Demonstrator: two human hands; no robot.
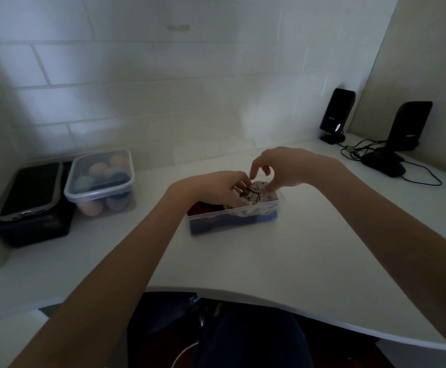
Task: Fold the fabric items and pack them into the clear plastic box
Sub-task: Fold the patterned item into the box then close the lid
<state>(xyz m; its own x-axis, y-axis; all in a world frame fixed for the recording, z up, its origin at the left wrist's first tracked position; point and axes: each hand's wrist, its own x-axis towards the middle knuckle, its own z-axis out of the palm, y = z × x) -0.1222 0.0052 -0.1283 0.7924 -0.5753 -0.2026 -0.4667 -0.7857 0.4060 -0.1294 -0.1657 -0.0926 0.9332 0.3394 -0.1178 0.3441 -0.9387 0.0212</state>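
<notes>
A clear plastic box (232, 214) stands on the white desk in the middle of the view. Inside it lie a dark red fabric (203, 208) at the left, something blue low down, and a white patterned fabric (256, 196) bunched at the right. My left hand (211, 188) reaches into the box and its fingers pinch the patterned fabric. My right hand (280, 168) hovers over the box's right end, fingertips touching the same fabric, thumb and forefinger curled above it.
A lidded clear container (101, 179) with coloured balls sits at the back left beside a black box (33, 208) topped by a phone-like device. Two black speakers (337, 115) (409, 126), a mouse (383, 163) and cables occupy the back right. The desk's curved front edge (269, 298) is near my lap.
</notes>
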